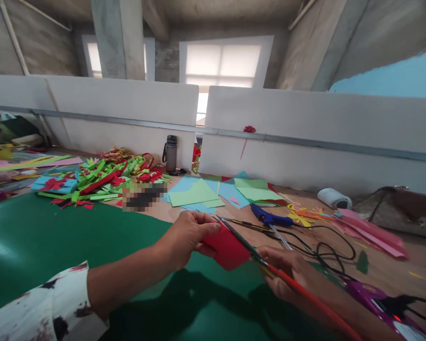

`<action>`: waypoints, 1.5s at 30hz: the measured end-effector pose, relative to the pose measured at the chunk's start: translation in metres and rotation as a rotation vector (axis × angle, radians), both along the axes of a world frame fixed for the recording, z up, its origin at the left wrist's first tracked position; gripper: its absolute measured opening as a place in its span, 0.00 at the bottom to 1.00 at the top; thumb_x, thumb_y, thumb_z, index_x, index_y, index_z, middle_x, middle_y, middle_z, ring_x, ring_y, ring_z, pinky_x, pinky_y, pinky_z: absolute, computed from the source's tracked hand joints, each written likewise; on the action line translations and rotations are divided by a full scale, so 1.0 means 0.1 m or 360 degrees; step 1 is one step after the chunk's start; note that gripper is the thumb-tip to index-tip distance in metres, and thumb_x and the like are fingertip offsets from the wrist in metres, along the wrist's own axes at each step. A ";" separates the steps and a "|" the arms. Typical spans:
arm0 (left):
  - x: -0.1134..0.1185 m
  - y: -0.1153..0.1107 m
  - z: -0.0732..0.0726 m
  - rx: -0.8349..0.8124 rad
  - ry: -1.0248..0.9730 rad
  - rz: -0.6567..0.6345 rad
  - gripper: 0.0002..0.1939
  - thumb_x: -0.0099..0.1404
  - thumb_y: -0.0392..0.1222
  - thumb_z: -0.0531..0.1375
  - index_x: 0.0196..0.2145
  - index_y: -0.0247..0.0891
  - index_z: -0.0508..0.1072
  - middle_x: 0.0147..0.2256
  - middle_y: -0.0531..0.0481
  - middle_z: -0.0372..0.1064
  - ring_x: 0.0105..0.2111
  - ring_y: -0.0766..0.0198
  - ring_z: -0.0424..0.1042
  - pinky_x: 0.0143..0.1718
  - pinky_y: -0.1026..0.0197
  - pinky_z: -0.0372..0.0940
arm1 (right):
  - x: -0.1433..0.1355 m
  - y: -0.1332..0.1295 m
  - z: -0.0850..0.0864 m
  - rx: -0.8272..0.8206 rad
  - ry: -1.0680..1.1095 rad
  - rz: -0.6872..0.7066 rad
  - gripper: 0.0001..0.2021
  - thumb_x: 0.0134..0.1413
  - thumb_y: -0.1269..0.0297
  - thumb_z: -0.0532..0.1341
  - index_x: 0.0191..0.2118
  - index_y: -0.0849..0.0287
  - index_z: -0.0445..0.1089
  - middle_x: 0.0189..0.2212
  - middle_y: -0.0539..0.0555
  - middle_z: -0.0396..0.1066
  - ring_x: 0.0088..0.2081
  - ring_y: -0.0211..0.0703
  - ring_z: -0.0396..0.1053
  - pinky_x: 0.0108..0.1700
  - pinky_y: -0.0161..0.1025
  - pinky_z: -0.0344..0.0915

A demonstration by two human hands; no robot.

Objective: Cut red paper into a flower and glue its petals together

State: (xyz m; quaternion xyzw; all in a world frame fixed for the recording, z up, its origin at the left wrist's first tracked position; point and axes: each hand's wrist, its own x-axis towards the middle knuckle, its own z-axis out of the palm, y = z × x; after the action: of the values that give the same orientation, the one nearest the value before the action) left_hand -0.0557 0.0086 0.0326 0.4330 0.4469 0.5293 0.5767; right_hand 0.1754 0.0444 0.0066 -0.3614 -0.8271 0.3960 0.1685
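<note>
One purple box (pixel 367 296) with a lit red light sat at lower right, its pale label (pixel 410 330) too blurred to read. The right hand (pixel 291 263), half curled, gripped one pair of scissors (pixel 243 244) with an orange handle. The left hand (pixel 188 237) pinched one piece of red paper (pixel 230 253) between thumb and fingers, above the green mat (pixel 74 246); the blades lay along its upper-right edge. Beyond lay one blue glue gun (pixel 270 218), then two light-green sheets (pixel 195 195) over blue ones, a heap of strips (pixel 106 173) too tangled to count, and one dark bottle (pixel 171 156).
</note>
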 end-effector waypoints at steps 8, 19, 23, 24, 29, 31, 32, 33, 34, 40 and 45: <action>-0.01 0.04 -0.03 -0.0028 -0.0061 0.0006 0.08 0.51 0.38 0.63 0.22 0.32 0.67 0.24 0.50 0.67 0.21 0.68 0.68 0.18 0.66 0.68 | 0.00 0.03 0.02 0.0095 -0.0023 0.0016 0.22 0.44 0.45 0.58 0.39 0.59 0.69 0.19 0.46 0.58 0.20 0.34 0.52 0.22 0.32 0.52; 0.00 0.01 0.01 0.0000 0.0011 0.0047 0.07 0.49 0.36 0.62 0.21 0.31 0.68 0.23 0.49 0.67 0.22 0.67 0.68 0.17 0.67 0.67 | 0.01 0.02 0.02 0.0191 -0.0076 -0.0053 0.21 0.46 0.48 0.58 0.39 0.59 0.72 0.19 0.48 0.62 0.24 0.40 0.60 0.25 0.33 0.57; 0.00 0.02 0.00 -0.0003 -0.0015 0.0039 0.08 0.49 0.37 0.63 0.20 0.31 0.67 0.22 0.49 0.66 0.22 0.66 0.68 0.17 0.67 0.67 | 0.00 0.00 0.02 0.0130 -0.0047 -0.0066 0.21 0.46 0.48 0.58 0.39 0.59 0.72 0.20 0.49 0.63 0.24 0.39 0.60 0.25 0.33 0.57; 0.00 0.02 -0.01 -0.0006 -0.0025 0.0034 0.08 0.49 0.37 0.63 0.20 0.32 0.67 0.22 0.49 0.66 0.22 0.66 0.68 0.17 0.67 0.67 | 0.00 -0.01 0.02 0.0123 -0.0038 -0.0068 0.21 0.46 0.48 0.58 0.39 0.59 0.72 0.20 0.49 0.63 0.24 0.39 0.61 0.25 0.33 0.57; -0.01 0.03 -0.01 -0.0033 -0.0061 0.0019 0.09 0.49 0.38 0.64 0.21 0.32 0.67 0.22 0.50 0.67 0.21 0.68 0.68 0.16 0.68 0.67 | 0.00 0.00 0.01 0.0073 -0.0009 -0.0059 0.21 0.45 0.49 0.58 0.41 0.59 0.72 0.19 0.48 0.62 0.24 0.40 0.61 0.25 0.33 0.57; -0.01 0.03 -0.02 -0.0034 -0.0066 0.0007 0.09 0.49 0.38 0.64 0.22 0.32 0.67 0.22 0.50 0.66 0.21 0.68 0.68 0.17 0.68 0.67 | 0.00 -0.01 0.01 0.0064 -0.0006 -0.0065 0.21 0.44 0.49 0.58 0.41 0.59 0.72 0.19 0.49 0.63 0.24 0.40 0.61 0.25 0.33 0.58; -0.01 0.03 -0.02 -0.0034 -0.0066 0.0005 0.09 0.49 0.38 0.64 0.22 0.32 0.67 0.22 0.50 0.66 0.21 0.68 0.68 0.17 0.68 0.67 | 0.00 -0.01 0.02 0.0071 -0.0014 -0.0079 0.21 0.44 0.50 0.59 0.41 0.59 0.72 0.20 0.49 0.63 0.24 0.40 0.61 0.25 0.33 0.58; -0.01 0.03 -0.02 -0.0034 -0.0063 0.0005 0.09 0.49 0.38 0.64 0.22 0.32 0.67 0.22 0.50 0.66 0.21 0.68 0.68 0.17 0.68 0.67 | 0.00 -0.01 0.02 0.0081 -0.0025 -0.0097 0.21 0.44 0.50 0.59 0.40 0.59 0.73 0.20 0.49 0.64 0.25 0.40 0.62 0.25 0.33 0.58; -0.01 0.03 -0.02 -0.0034 -0.0060 0.0004 0.09 0.49 0.38 0.64 0.22 0.32 0.67 0.22 0.50 0.66 0.21 0.68 0.68 0.17 0.68 0.67 | 0.00 -0.02 0.03 0.0087 -0.0037 -0.0111 0.20 0.44 0.51 0.59 0.40 0.58 0.73 0.20 0.49 0.64 0.25 0.40 0.62 0.25 0.33 0.58; -0.01 0.02 -0.01 -0.0027 -0.0054 0.0004 0.09 0.49 0.39 0.64 0.22 0.32 0.66 0.22 0.50 0.66 0.21 0.68 0.68 0.17 0.67 0.67 | -0.03 -0.07 0.07 -0.0002 -0.0023 -0.0093 0.21 0.44 0.51 0.59 0.41 0.59 0.73 0.21 0.50 0.65 0.24 0.39 0.61 0.24 0.32 0.57; -0.02 0.03 -0.03 -0.0046 -0.0056 0.0018 0.09 0.49 0.38 0.64 0.22 0.32 0.66 0.22 0.50 0.66 0.21 0.67 0.68 0.18 0.67 0.67 | -0.04 -0.09 0.09 -0.0028 -0.0067 -0.0116 0.22 0.42 0.50 0.58 0.40 0.60 0.73 0.20 0.49 0.63 0.22 0.36 0.57 0.22 0.31 0.54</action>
State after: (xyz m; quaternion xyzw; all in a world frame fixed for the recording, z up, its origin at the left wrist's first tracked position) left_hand -0.0574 0.0121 0.0293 0.4127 0.4467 0.5337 0.5876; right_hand 0.1713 0.0359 0.0154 -0.4010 -0.8132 0.3893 0.1623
